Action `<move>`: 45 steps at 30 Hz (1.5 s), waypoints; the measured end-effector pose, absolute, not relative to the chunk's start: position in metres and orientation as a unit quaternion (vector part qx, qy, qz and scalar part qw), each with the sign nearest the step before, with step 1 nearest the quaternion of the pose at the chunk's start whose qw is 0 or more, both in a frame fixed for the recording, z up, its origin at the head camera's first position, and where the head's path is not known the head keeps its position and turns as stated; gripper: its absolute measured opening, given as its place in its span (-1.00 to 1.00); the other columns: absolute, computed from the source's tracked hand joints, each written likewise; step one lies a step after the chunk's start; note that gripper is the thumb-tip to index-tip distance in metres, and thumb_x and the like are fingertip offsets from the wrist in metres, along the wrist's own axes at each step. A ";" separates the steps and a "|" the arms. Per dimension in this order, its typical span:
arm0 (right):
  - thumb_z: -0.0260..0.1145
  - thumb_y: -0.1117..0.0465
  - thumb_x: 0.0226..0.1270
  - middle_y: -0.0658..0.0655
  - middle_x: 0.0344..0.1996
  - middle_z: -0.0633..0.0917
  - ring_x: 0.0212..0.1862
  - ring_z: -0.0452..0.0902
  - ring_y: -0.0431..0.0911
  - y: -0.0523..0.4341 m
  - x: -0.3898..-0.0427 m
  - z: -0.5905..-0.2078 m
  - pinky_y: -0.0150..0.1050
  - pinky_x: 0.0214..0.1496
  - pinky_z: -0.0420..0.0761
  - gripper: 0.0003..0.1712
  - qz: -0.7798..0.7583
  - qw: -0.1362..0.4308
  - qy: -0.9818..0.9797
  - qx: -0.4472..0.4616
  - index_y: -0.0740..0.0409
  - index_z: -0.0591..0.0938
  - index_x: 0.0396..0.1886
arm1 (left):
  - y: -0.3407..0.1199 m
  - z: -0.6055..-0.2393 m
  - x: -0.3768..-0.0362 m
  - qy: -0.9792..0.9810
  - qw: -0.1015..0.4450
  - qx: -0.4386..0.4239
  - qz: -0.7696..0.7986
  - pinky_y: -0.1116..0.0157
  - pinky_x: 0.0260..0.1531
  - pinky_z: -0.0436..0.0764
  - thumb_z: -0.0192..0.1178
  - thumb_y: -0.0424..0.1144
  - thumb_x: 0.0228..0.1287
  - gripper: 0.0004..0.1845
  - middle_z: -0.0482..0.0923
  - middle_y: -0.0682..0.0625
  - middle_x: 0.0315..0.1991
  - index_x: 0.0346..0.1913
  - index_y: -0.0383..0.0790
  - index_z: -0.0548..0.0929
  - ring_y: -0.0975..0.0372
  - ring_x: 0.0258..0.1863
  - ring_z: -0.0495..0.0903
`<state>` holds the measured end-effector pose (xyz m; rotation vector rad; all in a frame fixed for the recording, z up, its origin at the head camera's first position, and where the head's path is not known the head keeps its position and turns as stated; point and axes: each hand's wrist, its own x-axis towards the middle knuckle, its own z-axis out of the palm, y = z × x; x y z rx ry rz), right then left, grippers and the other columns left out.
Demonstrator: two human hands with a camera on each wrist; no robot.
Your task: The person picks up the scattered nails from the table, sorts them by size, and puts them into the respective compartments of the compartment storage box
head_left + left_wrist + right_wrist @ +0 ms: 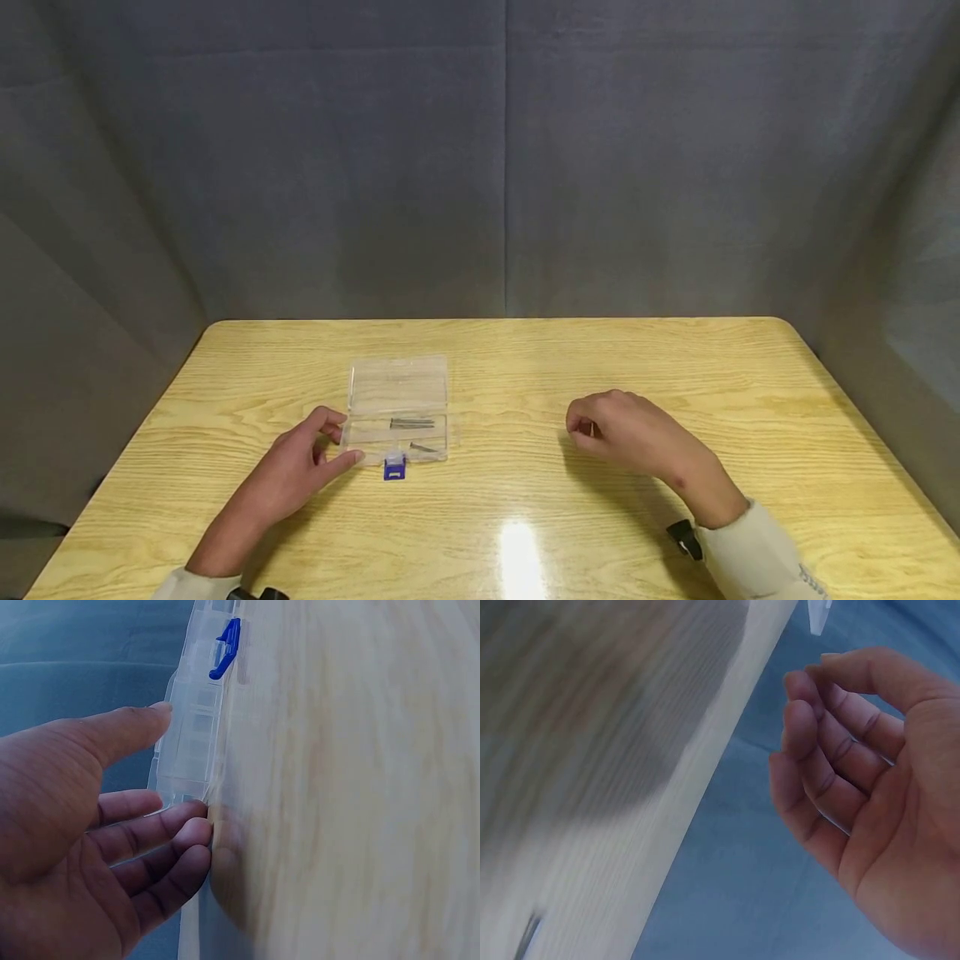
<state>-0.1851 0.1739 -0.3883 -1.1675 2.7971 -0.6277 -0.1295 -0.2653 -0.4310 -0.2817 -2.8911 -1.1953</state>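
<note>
You sat at a light wooden table [675,367] with pale yellow grain running left to right and rounded far corners. A bright spot of overhead light [520,557] glared off its glossy top near your edge, a little right of centre. Behind the table hung a grey-blue cloth backdrop [375,167], with a vertical seam [506,150] running down its middle. The cloth also closed in the left and right sides, folding toward you. The left side lay darker, the right slightly paler.
</note>
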 end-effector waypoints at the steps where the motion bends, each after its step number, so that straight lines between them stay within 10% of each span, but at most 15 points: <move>1: 0.30 0.35 0.44 -0.28 -0.43 0.59 -0.42 0.45 -0.35 0.178 -0.183 -0.389 -0.30 -0.33 0.52 -0.80 -0.203 0.023 0.905 -0.372 -0.05 0.69 -0.33 | -0.265 -0.431 -0.130 -0.921 0.003 -0.091 -0.379 0.28 -0.48 0.42 0.42 -0.18 0.37 -0.52 0.58 -0.11 -0.07 0.20 -0.30 0.49 0.20 -0.44 0.42; 45: 0.53 0.26 0.29 -0.20 -0.31 0.65 -0.31 0.49 -0.30 0.311 -0.147 -0.407 -0.22 -0.32 0.54 -0.84 -0.155 0.070 0.959 -0.227 -0.07 0.71 -0.26 | -0.270 -0.440 -0.130 -0.910 0.009 -0.092 -0.405 0.29 -0.54 0.42 0.43 -0.10 0.36 -0.50 0.58 -0.12 -0.03 0.20 -0.25 0.51 0.24 -0.51 0.39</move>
